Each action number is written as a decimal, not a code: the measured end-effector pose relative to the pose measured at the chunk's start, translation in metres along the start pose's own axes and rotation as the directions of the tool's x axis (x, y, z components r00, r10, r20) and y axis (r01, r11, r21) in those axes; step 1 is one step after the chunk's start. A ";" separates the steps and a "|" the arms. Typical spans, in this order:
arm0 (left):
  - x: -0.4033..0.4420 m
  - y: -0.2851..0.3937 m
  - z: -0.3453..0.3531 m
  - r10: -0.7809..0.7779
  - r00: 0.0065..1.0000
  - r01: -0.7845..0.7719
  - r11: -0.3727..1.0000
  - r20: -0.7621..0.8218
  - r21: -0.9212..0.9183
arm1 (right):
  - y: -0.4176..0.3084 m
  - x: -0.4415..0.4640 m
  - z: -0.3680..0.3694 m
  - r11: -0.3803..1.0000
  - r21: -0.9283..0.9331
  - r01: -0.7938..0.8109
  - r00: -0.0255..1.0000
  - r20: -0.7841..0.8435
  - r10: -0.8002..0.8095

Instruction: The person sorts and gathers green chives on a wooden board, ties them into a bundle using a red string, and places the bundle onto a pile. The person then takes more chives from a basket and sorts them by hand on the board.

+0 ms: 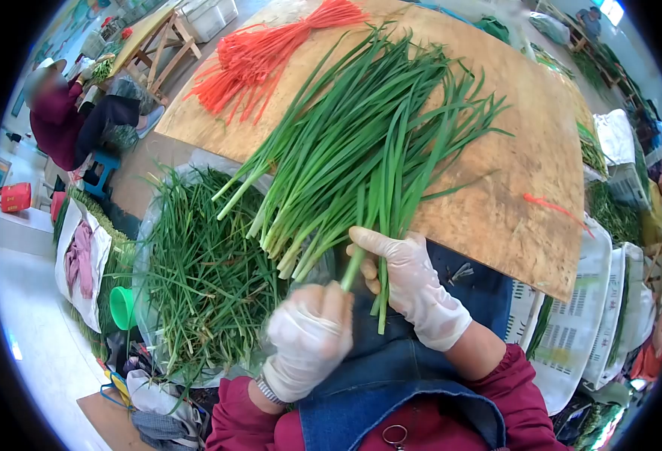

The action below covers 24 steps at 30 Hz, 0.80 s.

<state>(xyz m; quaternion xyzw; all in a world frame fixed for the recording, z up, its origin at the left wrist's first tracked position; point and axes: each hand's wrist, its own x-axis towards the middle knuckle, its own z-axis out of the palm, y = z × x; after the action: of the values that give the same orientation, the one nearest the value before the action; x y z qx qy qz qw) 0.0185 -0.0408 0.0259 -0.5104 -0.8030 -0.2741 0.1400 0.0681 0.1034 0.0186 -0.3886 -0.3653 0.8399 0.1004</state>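
A big bunch of garlic chives (pixel 361 150) lies on the wooden table (pixel 526 180), with pale stem ends toward me and green leaves pointing away. My right hand (pixel 417 282), in a whitish glove, closes round a few stalks at the table's near edge, thumb on top. My left hand (pixel 310 340), also gloved and somewhat blurred, has its fingers curled at the lower end of a pale chive stem (pixel 353 272). What exactly lies between those fingers is partly hidden. Below and left of the table, a heap of loose green leaves (pixel 203 278) fills a clear plastic bag.
Red plastic strips (pixel 271 56) lie at the table's far left; one loose strip (pixel 553 207) is near its right edge. White crates (pixel 571 338) stand at right. A green cup (pixel 122 308) is left of the heap. A seated person (pixel 60 116) works at far left.
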 end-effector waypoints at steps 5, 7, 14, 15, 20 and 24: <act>0.009 -0.024 -0.011 -0.093 0.996 0.090 0.934 0.010 -0.345 | -0.008 0.001 -0.005 0.997 0.066 -0.031 1.000 0.008 0.030; 0.018 -0.032 -0.005 -0.223 0.972 0.220 0.974 -0.074 -0.050 | -0.006 0.002 -0.008 0.990 0.121 -0.068 0.997 0.037 0.064; 0.020 -0.059 0.004 -0.364 0.931 0.342 0.888 -0.014 -0.307 | -0.004 0.004 -0.011 0.965 0.229 -0.129 0.991 0.074 0.115; 0.013 -0.060 -0.011 -0.451 0.892 0.427 0.823 0.025 -0.374 | -0.007 0.001 -0.008 0.963 0.238 -0.129 0.991 0.065 0.117; -0.039 -0.081 -0.061 -0.811 0.543 0.684 0.275 0.219 -0.676 | 0.000 0.010 -0.011 0.962 0.230 -0.144 0.983 0.144 0.112; -0.037 -0.062 -0.052 -0.744 0.509 0.693 0.055 0.433 -0.719 | 0.007 0.010 -0.004 0.960 0.248 -0.133 0.981 0.172 0.091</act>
<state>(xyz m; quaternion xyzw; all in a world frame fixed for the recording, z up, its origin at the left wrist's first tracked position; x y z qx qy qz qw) -0.0237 -0.1186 0.0309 -0.0327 -0.7009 -0.6650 -0.2559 0.0650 0.1048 0.0061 -0.3241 -0.2371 0.9129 0.0729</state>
